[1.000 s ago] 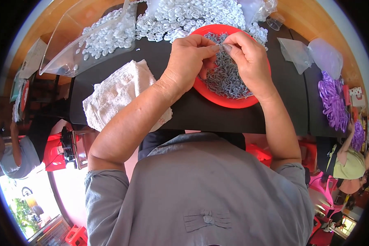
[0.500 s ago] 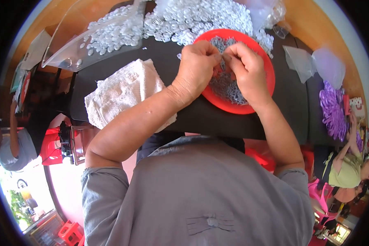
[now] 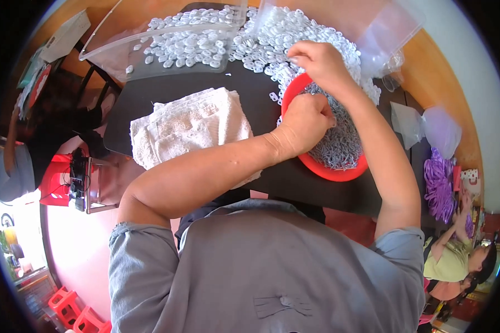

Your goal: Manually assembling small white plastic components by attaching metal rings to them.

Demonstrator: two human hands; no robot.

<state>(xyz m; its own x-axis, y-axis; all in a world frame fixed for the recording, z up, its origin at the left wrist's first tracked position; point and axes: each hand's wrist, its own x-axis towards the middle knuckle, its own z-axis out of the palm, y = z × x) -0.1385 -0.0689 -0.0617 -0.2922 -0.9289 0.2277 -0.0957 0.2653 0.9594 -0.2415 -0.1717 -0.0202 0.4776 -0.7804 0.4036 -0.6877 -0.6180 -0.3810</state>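
Wearing: grey shirt (image 3: 294, 250), short-sleeved, with a knotted detail low at the middle; both forearms bare.
Table (image 3: 208, 84): dark top, directly ahead of the shirt.
Cloth (image 3: 189, 127): white, folded, lying on the table, partly covered by the left forearm.
Left hand (image 3: 311, 122): above the left part of the bowl; fingers curled inward. Whether they grasp anything cannot be told.
Bowl (image 3: 333, 174): red, round, on the table, to the right of the cloth.
Grey pieces (image 3: 339, 147): small, slender, heaped inside the bowl.
Right hand (image 3: 294, 59): extended beyond the bowl, over the white pieces; fingers bent, tips close to the thumb. Contact or grasp cannot be told.
White pieces (image 3: 255, 54): small ovals with openings, spread past the bowl.
Bin (image 3: 110, 56): clear, at far left, with more white pieces.
Bag (image 3: 391, 34): clear, right of the spread pieces.
Ribbons (image 3: 440, 186): purple bundle, at the right.
Co-worker (image 3: 449, 261): yellow-green top, near the ribbons.
Stools (image 3: 66, 306): red, at lower left.
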